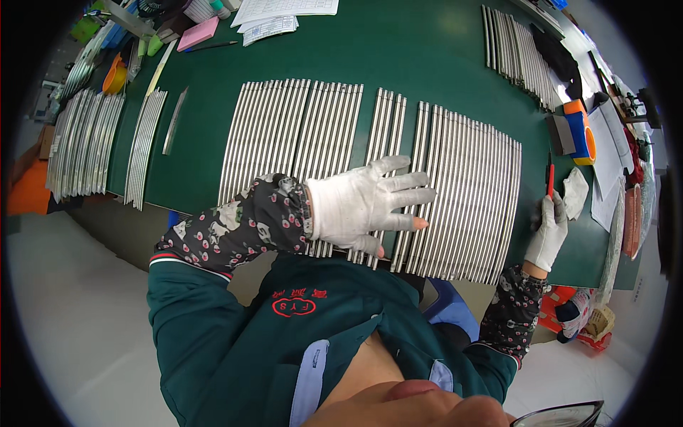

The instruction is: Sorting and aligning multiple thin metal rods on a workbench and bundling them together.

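Observation:
Rows of thin, shiny metal rods lie side by side in groups across the green table. My left hand (373, 203), in a white glove with two bare fingertips, lies open with fingers spread over the rods in the middle. Its fingers reach toward the right-hand group of rods (469, 199), and the left group of rods (284, 135) lies beyond the wrist. My right hand (549, 231), also gloved, is closed round a slim red pen-like tool (550, 178) with a dark, narrow tip pointing away from me. A crumpled white cloth (575, 193) lies beside it.
More rods (516, 53) lie at the far right, and wrapped rods (85, 142) at the far left. An orange-and-blue tape roll (582, 134) stands near my right hand. Papers (281, 11), a pink pad (198, 33) and a dark pen (211, 46) lie at the back.

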